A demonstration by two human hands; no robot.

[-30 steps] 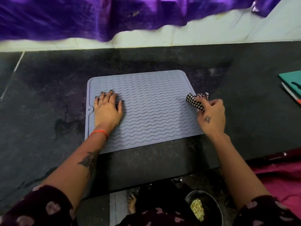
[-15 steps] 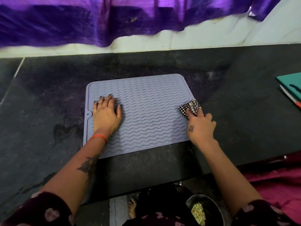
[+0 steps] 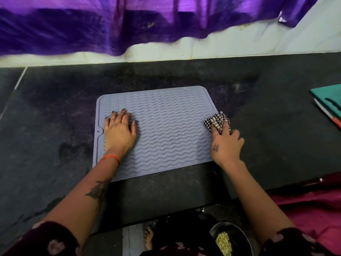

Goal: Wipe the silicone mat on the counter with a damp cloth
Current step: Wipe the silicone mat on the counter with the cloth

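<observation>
My left hand (image 3: 120,133) lies flat, fingers spread, pinning the mat (image 3: 166,130) on the counter (image 3: 276,126). My right hand (image 3: 226,145) pinches the cloth (image 3: 217,121) at its right edge. The mat looks floppy, likely slippery.

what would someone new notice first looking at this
Probably the grey wavy-ribbed silicone mat lying mid-counter, with the left hand pressed flat on its left side. At the mat's right edge the right hand presses a checkered cloth. A bright purple curtain hangs along the wall behind.
</observation>
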